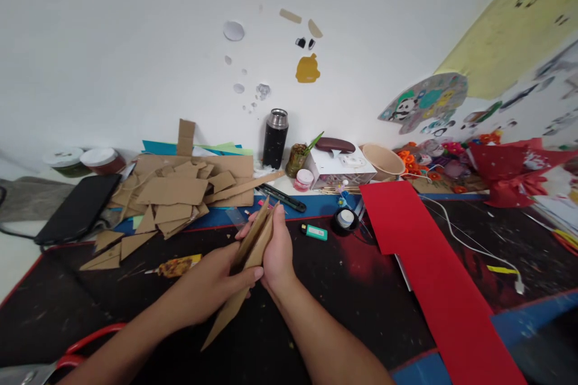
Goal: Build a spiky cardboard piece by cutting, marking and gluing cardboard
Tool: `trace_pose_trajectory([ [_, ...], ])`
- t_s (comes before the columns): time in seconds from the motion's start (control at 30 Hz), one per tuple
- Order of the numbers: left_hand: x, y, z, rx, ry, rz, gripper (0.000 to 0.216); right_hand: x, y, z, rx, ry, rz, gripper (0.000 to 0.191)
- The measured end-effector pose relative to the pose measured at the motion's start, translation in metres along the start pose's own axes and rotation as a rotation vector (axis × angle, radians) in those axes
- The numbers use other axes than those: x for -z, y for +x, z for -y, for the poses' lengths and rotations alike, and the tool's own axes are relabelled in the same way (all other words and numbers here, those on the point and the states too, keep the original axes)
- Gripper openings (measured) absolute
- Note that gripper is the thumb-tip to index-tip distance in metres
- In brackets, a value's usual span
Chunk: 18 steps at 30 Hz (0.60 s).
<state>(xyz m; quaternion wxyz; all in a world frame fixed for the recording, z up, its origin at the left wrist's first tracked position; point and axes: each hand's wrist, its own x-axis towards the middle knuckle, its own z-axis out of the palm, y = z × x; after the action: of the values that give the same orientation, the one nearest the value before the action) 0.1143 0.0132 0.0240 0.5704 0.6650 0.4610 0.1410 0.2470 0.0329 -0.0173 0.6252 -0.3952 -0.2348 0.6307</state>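
Note:
Between my two hands, above the dark work mat (pixel 343 313), is a folded piece of brown cardboard (pixel 235 307), its two layers slightly apart at the top. My left hand (pixel 221 283) grips it from the left, thumb laid across the near layer. My right hand (pixel 277 252) is closed round the right side, with its fingers partly hidden behind the cardboard. A yellow glue bottle (pixel 178 266) with a brown-stained label lies left of my left hand. Just right of my right hand is a green lighter (pixel 315 232).
Cardboard scraps (pixel 174 192) are heaped at the back left beside a black phone (pixel 76 207). A box cutter (pixel 284 197) lies behind my hands, near a black flask (pixel 275 138). Red card (pixel 442 271) stretches down the right. Red-handled scissors (pixel 70 361) sit at front left.

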Motion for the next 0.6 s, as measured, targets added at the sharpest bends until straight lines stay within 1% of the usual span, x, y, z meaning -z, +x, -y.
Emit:
trace_pose_trajectory([
  [0.23, -0.0035, -0.0021, 0.0042, 0.007, 0.081, -0.028, 0.038, 0.0000, 0.0003, 0.0008, 0.032, -0.109, -0.035, 0.073],
  [0.43, -0.0037, -0.0007, 0.0051, 0.009, 0.069, -0.008, 0.041, -0.0021, -0.0008, 0.0035, 0.028, -0.133, -0.050, 0.073],
  [0.53, -0.0042, -0.0008, 0.0044, 0.012, 0.067, -0.012, 0.042, -0.0021, -0.0001, 0.0036, 0.013, -0.117, -0.042, 0.071],
  [0.6, -0.0035, -0.0008, 0.0017, 0.025, 0.059, -0.025, 0.040, -0.0024, 0.0000, 0.0048, -0.017, -0.055, -0.014, 0.070],
])
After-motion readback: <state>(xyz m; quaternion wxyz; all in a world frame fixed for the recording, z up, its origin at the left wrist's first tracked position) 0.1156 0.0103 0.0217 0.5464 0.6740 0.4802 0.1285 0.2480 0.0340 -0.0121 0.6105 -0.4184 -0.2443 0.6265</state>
